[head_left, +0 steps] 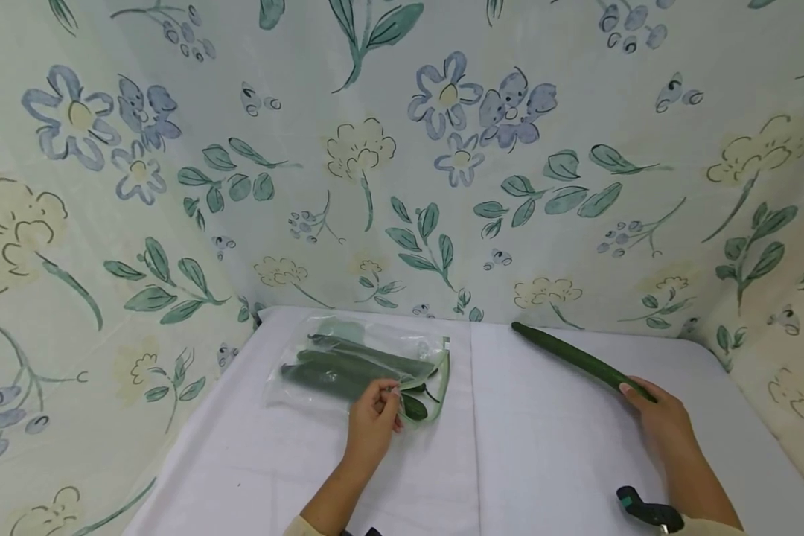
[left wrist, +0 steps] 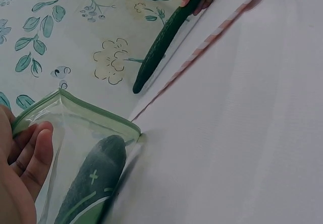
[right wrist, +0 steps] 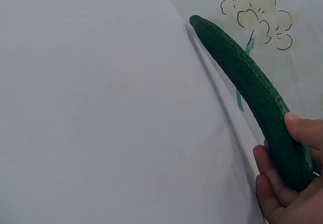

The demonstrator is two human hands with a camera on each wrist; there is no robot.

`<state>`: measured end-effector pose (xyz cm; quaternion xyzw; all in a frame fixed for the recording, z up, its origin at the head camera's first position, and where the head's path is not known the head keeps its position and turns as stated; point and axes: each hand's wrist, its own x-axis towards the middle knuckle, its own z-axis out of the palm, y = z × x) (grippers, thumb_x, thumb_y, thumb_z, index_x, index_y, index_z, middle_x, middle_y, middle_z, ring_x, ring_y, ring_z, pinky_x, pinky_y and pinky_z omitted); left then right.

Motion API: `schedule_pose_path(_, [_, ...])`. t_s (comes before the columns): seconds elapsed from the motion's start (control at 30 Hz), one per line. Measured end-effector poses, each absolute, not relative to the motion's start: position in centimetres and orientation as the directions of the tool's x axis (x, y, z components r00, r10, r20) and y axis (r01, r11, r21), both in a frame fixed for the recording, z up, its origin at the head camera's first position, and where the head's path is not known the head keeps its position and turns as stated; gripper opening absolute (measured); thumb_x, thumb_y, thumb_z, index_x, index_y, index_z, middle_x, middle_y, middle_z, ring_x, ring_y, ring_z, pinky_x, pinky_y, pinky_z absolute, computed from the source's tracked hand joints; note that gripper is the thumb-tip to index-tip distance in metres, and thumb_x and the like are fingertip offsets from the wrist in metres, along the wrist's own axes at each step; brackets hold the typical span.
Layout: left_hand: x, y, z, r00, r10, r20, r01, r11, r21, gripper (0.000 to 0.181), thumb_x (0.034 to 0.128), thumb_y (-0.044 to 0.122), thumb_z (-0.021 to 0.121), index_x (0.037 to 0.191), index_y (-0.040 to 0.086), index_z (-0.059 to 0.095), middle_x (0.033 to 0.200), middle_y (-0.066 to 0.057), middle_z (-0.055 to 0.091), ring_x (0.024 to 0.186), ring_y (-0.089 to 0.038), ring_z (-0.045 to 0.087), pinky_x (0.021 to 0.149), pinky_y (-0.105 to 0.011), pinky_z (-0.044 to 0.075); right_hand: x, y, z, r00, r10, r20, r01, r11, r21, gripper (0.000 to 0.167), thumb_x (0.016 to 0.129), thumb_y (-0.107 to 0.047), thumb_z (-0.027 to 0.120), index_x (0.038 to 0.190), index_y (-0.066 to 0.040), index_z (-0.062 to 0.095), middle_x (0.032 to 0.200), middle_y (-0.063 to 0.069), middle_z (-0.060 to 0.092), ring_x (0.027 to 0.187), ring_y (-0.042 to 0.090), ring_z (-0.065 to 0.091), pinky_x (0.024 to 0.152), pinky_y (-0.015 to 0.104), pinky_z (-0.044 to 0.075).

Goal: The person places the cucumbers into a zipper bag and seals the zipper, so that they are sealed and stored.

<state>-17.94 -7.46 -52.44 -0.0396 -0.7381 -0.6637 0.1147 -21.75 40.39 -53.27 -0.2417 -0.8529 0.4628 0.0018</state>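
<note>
A long dark green cucumber is gripped near its close end by my right hand, on the right side of the table. In the right wrist view the thumb and fingers wrap round the cucumber. My left hand pinches the open edge of a clear zip bag with a green rim. Several cucumbers lie inside that bag. The left wrist view shows the bag's green zip edge lifted, with a cucumber end behind the plastic.
A white cloth covers the table, with a crease line down its middle. Behind and at both sides hangs a floral-patterned curtain. A black wrist strap piece shows by the right forearm.
</note>
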Motion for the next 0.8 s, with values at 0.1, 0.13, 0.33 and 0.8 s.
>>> schedule_pose_path(0.1, [-18.0,-7.5,-52.4,-0.967,-0.103,0.232,0.220,0.120,0.968,0.014,0.1020,0.013,0.060,0.113,0.007,0.067,0.079,-0.015,0.063,0.053,-0.011,0.059,0.048,-0.028,0.057,-21.4,40.2,-52.9,-0.887,0.389,-0.248,0.417,0.447,-0.792,0.081,0.100,-0.062,0.046,0.158,-0.008,0.029,0.165,0.030,0.014,0.150,0.053,0.018,0.120,0.068,0.023])
schedule_pose_path(0.13, [-18.0,-7.5,-52.3,-0.969,-0.107,0.225,0.212,0.123,0.970,0.014,0.1021,0.012,0.060,0.114,0.007,0.067,0.079,-0.016,0.063,0.053,-0.012,0.059,0.048,-0.028,0.058,-21.3,40.1,-52.8,-0.886,0.383,-0.261,0.422,0.431,-0.798,0.083,0.099,-0.063,0.047,0.158,-0.008,0.028,0.165,0.029,0.013,0.151,0.053,0.015,0.121,0.068,0.021])
schedule_pose_path(0.33, [-18.0,-7.5,-52.3,-0.976,-0.103,0.191,0.178,0.120,0.977,0.015,0.1027,0.012,0.059,0.115,0.007,0.066,0.080,-0.014,0.063,0.055,-0.013,0.060,0.050,-0.029,0.059,-20.3,38.5,-51.9,-0.896,0.327,-0.301,0.418,0.385,-0.823,0.088,0.096,-0.068,0.050,0.159,-0.009,0.028,0.166,0.025,0.016,0.153,0.049,0.014,0.122,0.067,0.020])
schedule_pose_path(0.8, [-18.0,-7.7,-52.4,-0.975,-0.074,0.207,0.197,0.128,0.972,0.016,0.1034,0.017,0.058,0.115,0.009,0.066,0.080,-0.010,0.063,0.055,-0.011,0.061,0.051,-0.029,0.059,-17.7,36.7,-51.1,-0.928,0.200,-0.315,0.371,0.399,-0.838,0.080,0.093,-0.067,0.057,0.157,-0.023,0.039,0.159,0.014,0.042,0.149,0.043,0.024,0.119,0.063,0.028])
